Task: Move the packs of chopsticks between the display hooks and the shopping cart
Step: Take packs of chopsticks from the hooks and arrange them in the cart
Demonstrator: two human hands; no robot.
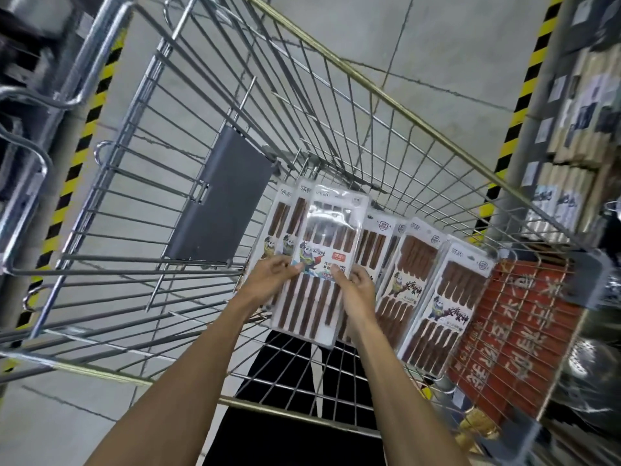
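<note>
Pale grey tiled floor point(420, 45), yellow-and-black hazard-striped shelf posts point(524, 92) either side, stocked shelving point(578, 129) at right

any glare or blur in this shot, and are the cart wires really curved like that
Head view: glare whitens the clear plastic of the top chopstick pack held by the left hand and right hand; the shelves at right are smeared and soft; the shopping cart wires bow outward, which looks like wide-angle distortion.
</note>
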